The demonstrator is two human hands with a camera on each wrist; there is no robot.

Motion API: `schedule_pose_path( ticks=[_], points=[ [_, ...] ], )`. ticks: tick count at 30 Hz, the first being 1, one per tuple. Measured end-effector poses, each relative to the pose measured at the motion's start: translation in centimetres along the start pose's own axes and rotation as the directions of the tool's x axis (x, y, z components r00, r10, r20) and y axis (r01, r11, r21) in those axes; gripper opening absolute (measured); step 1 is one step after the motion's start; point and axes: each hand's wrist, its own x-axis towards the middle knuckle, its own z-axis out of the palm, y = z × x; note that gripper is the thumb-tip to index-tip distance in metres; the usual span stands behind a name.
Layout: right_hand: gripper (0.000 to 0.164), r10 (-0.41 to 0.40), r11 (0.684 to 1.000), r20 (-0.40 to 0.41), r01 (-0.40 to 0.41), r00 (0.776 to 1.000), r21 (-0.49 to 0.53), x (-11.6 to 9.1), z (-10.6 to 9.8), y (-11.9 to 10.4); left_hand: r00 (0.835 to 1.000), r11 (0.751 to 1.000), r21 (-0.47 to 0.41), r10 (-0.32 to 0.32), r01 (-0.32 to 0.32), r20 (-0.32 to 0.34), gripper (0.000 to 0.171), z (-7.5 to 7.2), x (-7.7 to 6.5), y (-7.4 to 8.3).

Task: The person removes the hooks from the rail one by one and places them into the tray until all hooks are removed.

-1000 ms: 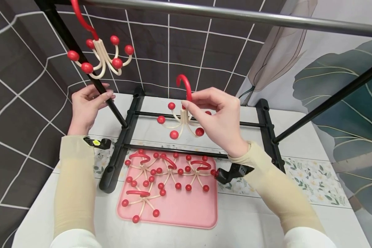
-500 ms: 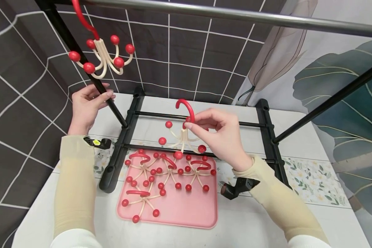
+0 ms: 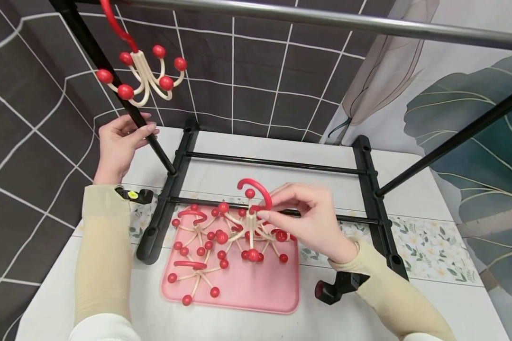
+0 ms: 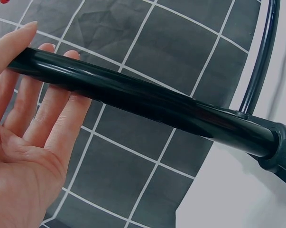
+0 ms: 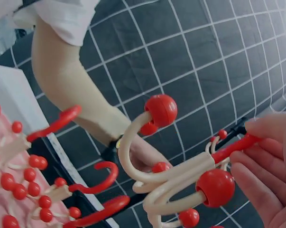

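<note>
In the head view my right hand (image 3: 311, 220) pinches the red hook of a cream multi-arm hook hanger (image 3: 251, 222) with red ball tips. It hangs upright above the back of the pink tray (image 3: 247, 293). The right wrist view shows thumb and fingers on the red shaft of this hanger (image 5: 180, 175). My left hand (image 3: 115, 149) holds the slanting black post (image 3: 159, 154) of the rack, thumb on one side and fingers behind it. Another such hanger (image 3: 142, 71) hangs at the upper left, the top of its hook out of view. Several more lie in the tray, partly hidden behind the held one.
A metal rail (image 3: 303, 16) crosses the top of the view. The rack's black right foot (image 3: 371, 184) and low crossbars (image 3: 277, 163) stand on the white table (image 3: 341, 312). Dark grid-patterned cloth (image 3: 256, 61) is behind; a curtain (image 3: 384, 71) hangs at the right.
My right hand has brought the pinched hanger down and towards me, from above the rack's crossbars to over the tray. The left hand stays on the post. The hanging hanger has shifted slightly.
</note>
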Motion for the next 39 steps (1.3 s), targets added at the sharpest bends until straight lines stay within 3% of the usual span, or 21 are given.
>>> schedule_pose_path(
  ticks=[10, 16, 26, 39],
  points=[
    [0.028, -0.024, 0.992, 0.120, 0.008, 0.992, 0.129, -2.9, 1.2, 1.6, 1.000, 1.000, -0.006, -0.006, 0.006, 0.000, 0.030, 0.0, 0.0, 0.1],
    [0.024, -0.039, 0.990, 0.198, 0.011, 0.979, 0.140, -4.7, 2.1, 2.7, 1.000, 1.000, -0.006, -0.002, 0.002, 0.000, 0.029, 0.1, 0.0, 0.1],
    [0.022, 0.082, 0.989, 0.206, -0.106, 0.975, 0.108, -6.5, 2.4, 4.1, 1.000, 1.000, 0.001, 0.000, 0.000, 0.000, 0.033, 0.0, 0.1, 0.0],
    [0.017, 0.147, 0.978, 0.226, -0.175, 0.963, 0.110, -7.9, 3.9, 6.5, 1.000, 1.000, -0.004, 0.003, -0.003, -0.005, 0.032, 0.0, 0.2, 0.0]
  ],
)
